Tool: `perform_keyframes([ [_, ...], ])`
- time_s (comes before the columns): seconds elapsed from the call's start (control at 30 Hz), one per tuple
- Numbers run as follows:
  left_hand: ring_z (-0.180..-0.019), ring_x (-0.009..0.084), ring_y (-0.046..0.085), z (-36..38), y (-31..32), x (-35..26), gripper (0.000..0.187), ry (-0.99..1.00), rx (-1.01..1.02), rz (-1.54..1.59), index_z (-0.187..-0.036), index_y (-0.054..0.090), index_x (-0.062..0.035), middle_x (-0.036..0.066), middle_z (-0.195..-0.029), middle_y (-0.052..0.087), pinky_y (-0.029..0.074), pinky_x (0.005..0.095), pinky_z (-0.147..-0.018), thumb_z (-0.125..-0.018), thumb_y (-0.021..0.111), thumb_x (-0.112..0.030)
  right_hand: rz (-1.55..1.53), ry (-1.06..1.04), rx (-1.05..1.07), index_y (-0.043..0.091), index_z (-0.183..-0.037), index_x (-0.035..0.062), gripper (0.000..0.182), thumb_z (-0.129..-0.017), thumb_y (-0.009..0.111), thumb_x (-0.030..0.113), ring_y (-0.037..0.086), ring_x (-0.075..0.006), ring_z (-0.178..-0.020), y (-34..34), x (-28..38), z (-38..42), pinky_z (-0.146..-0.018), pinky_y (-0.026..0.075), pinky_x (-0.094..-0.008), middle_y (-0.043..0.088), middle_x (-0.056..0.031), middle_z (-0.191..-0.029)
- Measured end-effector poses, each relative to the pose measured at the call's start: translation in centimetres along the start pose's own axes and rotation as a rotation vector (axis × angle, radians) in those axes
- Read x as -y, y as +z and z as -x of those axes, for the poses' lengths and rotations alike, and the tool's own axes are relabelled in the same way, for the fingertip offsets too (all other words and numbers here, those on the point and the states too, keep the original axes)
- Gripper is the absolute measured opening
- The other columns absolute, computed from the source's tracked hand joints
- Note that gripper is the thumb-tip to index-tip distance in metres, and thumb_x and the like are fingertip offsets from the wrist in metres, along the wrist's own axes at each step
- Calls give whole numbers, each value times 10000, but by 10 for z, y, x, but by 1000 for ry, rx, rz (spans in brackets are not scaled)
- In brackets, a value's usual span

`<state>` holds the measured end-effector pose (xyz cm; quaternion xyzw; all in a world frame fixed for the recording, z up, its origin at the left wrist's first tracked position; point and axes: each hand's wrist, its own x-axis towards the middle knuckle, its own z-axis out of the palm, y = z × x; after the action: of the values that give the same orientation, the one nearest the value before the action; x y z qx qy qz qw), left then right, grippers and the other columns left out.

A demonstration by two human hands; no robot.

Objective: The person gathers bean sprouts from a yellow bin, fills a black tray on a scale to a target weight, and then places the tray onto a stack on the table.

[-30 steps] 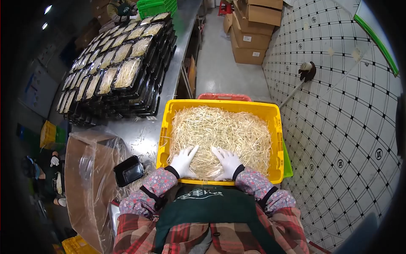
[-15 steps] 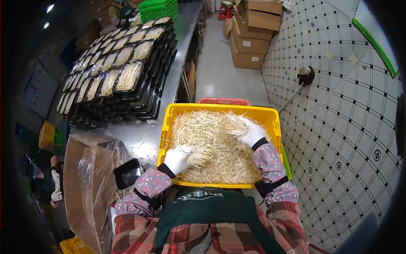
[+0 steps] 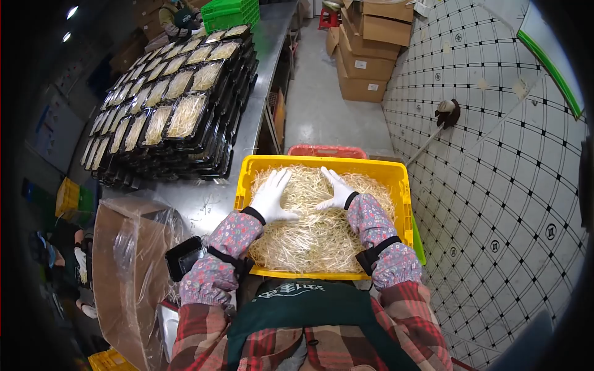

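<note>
Pale bean sprouts (image 3: 309, 238) fill a yellow crate (image 3: 404, 185) in front of me. My left hand (image 3: 272, 196), in a white glove, rests on the sprouts at the left with its fingers spread. Opposite it, my gloved right hand (image 3: 337, 190) touches the heap with thumb and fingers apart. A mound of sprouts lies between the two palms, and neither hand is closed on it. By my left forearm sits an empty black plastic tray (image 3: 184, 256), partly covered by the sleeve.
Stacked black trays of sprouts (image 3: 185, 115) stand on the steel table (image 3: 210, 201) at left. A plastic-lined cardboard box (image 3: 127, 272) is nearer me. Cardboard boxes (image 3: 365, 68) are piled ahead; a tiled wall (image 3: 489, 185) runs right. Co-workers are at the left and far back.
My hands have let go of the sprouts they were gripping and opened. The left moved forward over the heap; the right shifted left and slightly nearer me.
</note>
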<state>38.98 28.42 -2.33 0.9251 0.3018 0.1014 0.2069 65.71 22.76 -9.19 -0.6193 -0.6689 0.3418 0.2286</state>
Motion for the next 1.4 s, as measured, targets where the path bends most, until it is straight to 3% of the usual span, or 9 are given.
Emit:
perform_keyframes([
  [0.1, -1358, 434, 266, -16, 41, 17, 1402, -166, 199, -5, -1505, 39, -95, 228, -1535, 129, 298, 485, -1096, -454, 889, -468, 81, 128, 226, 0, -1516, 165, 1467, -419, 905, 528, 152, -431, -1414, 25, -7, 15, -1155, 184, -428, 75, -318, -1519],
  [0.2, -1362, 445, 240, -8, 42, -5, 1407, -291, 413, -48, -1497, 38, -47, 253, -1513, 155, 289, 466, -1104, -461, 886, -482, 226, 67, 201, 92, -1509, 164, 1314, -506, 873, 501, 352, -416, -1330, 41, 7, 47, -1082, 334, -434, 303, -292, -1456],
  [0.37, -986, 365, 614, -3, 59, 0, 727, -369, 206, 24, -1266, 503, -55, 227, -1069, 629, 497, 401, -859, -639, 778, -300, 207, 302, 131, 421, -1368, 116, 799, -687, 744, 381, 576, -352, -1099, 45, 0, 57, -935, 470, -412, 560, -226, -1245],
  [0.5, -950, 347, 621, 9, 40, -3, 408, -314, 217, -5, -1027, 619, -78, 159, -1016, 651, 503, 412, -815, -672, 746, -233, 266, 401, -85, 608, -1201, 106, 509, -729, 667, 287, 632, -339, -988, -2, -30, 61, -886, 493, -419, 660, -191, -1064],
  [0.63, -948, 290, 596, 23, 39, -3, 555, -54, 167, -142, -1133, 603, -129, 91, -1030, 621, 497, 384, -797, -601, 759, -156, 62, 345, -270, 639, -1160, 111, 465, -744, 686, 313, 647, -338, -952, -55, -16, 61, -869, 503, -403, 679, -190, -986],
  [0.73, -999, 293, 559, 15, 36, -33, 707, 72, 120, -184, -1263, 538, -150, 61, -1116, 591, 472, 414, -848, -596, 769, -175, -16, 264, -208, 579, -1254, 135, 564, -749, 703, 351, 626, -335, -1012, -31, 6, 31, -899, 487, -395, 648, -201, -1094],
  [0.9, -1343, 359, 328, 38, 22, -23, 1041, -131, 88, 21, -1451, 330, -115, 196, -1439, 361, 288, 440, -1098, -589, 827, -421, 47, 67, 283, 144, -1494, 38, 1045, -747, 696, 516, 209, -335, -1418, 41, -10, 2, -1160, 191, -366, 221, -236, -1518],
  [1.13, -1356, 294, 338, 129, 63, 18, 756, -576, -280, 700, -1449, 305, -27, 205, -1448, 365, 266, 371, -1119, -839, 696, -244, -58, 137, -70, 230, -1464, -7, 1052, -716, 725, 543, 286, -337, -1389, 17, 24, -11, -1141, 241, -373, 300, -265, -1474],
  [1.4, -1363, 247, 324, 155, 96, -5, 672, -660, -240, 1092, -1465, 217, 17, 181, -1486, 312, 278, 343, -1110, -931, 579, -171, 289, 1, 204, 226, -1467, 23, 1269, -533, 744, 709, 419, -457, -1246, 52, 115, 55, -1063, 310, -500, 408, -340, -1342],
])
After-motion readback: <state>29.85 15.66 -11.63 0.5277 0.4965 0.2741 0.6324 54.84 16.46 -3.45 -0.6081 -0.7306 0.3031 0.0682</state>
